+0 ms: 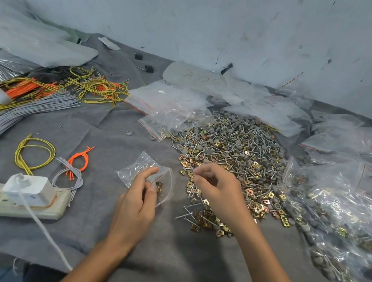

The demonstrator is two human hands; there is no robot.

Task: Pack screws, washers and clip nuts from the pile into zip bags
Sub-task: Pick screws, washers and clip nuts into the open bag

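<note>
Fingers [148,175] of left hand [135,208] pinch crinkly zip bag [138,166]; right hand [218,192] grip unclear.

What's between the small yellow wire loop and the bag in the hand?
In the head view, small orange wires and looped grey wires lie on the cloth between the yellow-green wire loop and the zip bag.

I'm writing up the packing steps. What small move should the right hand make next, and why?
Probably carry the right hand left to the small zip bag and drop in what it holds. It seems to pinch a small piece over the pile, and the left hand holds the bag, a few clip nuts already inside.
</note>
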